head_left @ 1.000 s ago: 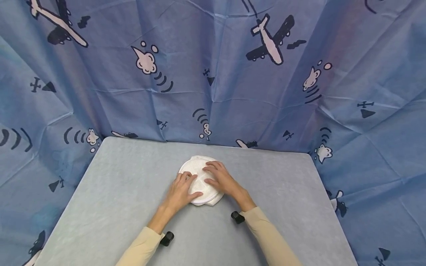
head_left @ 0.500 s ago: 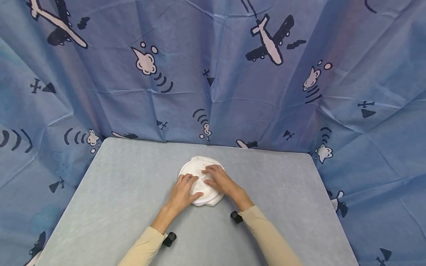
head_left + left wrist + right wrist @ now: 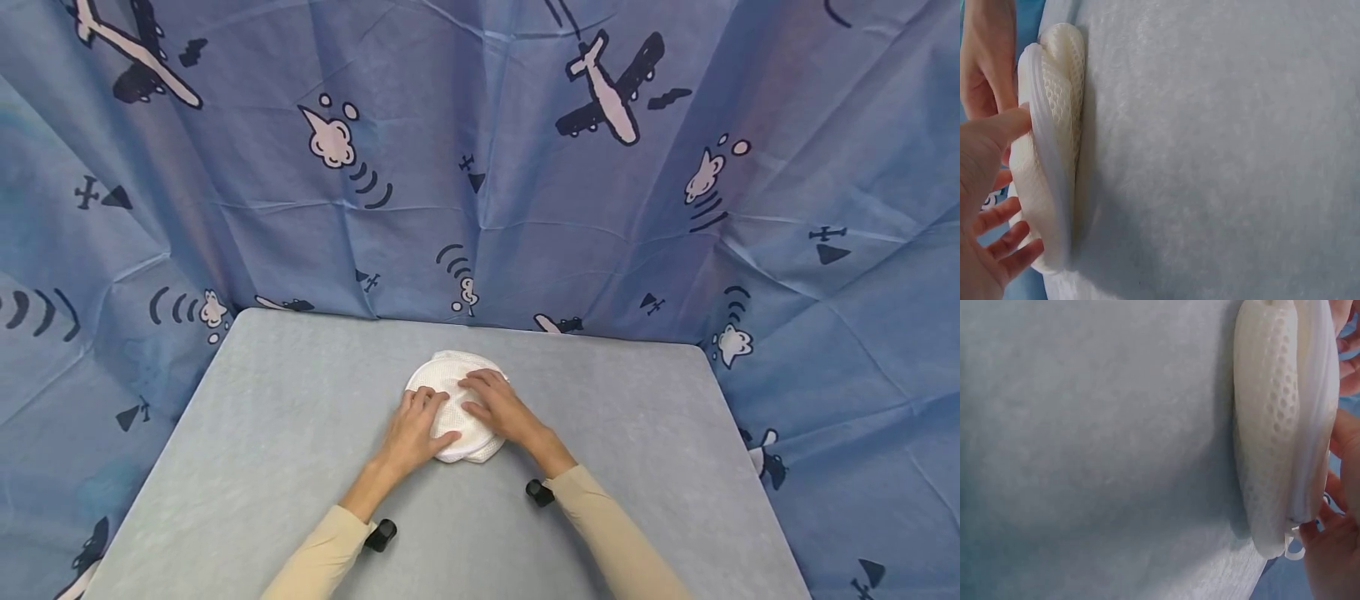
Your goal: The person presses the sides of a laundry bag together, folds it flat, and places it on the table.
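Observation:
A round white mesh laundry bag [image 3: 442,372] lies flattened near the middle of the table. My left hand [image 3: 410,427] rests on its left side, thumb over the top and fingers spread along the rim. On the right side my right hand [image 3: 501,406] lies with its fingers loosely bent on the upper face. Seen edge-on in the left wrist view, the mesh bag [image 3: 1063,94] has a smooth white band along its upper layer and a thicker honeycomb mesh layer below. A small white loop [image 3: 1295,549] hangs at the bag's far end in the right wrist view.
The pale grey-blue table [image 3: 300,375] extends around the bag on every side. Behind it and at both sides hangs a blue curtain [image 3: 420,167] printed with airplanes. Black wrist cameras [image 3: 381,535] sit at both beige sleeves, low over the table.
My right hand has shifted slightly back toward me, so more of the bag's far right rim shows. The left hand and the bag stay almost in place.

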Available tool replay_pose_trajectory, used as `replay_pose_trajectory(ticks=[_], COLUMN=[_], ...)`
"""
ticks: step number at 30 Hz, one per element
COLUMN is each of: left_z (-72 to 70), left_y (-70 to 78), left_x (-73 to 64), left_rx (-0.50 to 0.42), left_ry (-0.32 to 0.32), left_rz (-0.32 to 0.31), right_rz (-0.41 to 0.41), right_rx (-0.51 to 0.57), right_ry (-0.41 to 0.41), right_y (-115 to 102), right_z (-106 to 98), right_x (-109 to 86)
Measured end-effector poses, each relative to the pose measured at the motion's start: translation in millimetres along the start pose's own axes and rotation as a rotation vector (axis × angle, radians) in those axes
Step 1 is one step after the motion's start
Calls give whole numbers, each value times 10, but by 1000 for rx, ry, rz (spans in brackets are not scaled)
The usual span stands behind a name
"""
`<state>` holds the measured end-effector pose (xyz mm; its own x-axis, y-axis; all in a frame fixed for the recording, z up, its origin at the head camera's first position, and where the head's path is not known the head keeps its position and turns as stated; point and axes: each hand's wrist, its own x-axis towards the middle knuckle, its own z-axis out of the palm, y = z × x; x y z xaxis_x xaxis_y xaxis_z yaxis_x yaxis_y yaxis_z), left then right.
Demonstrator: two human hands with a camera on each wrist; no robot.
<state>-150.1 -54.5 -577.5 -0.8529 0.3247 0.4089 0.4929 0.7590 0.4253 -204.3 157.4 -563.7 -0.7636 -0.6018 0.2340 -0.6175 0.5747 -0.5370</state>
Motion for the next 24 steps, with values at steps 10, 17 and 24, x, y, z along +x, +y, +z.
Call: replay_pose_trajectory(ticks=[10,17,24], left_z=[-113,-191,-265], left_y=[-83,-133,-179], left_x=[29,48,57], left_rx=[-170,-193,-167], left_ry=[159,271,319], left_rz=[3,-30,-44], right_rz=[-34,-37,-65], right_rx=[46,62,55], right_ry=[115,206,273], right_y=[16,42,48], right_z=[-51,-141,-247], right_x=[-24,-48,-90])
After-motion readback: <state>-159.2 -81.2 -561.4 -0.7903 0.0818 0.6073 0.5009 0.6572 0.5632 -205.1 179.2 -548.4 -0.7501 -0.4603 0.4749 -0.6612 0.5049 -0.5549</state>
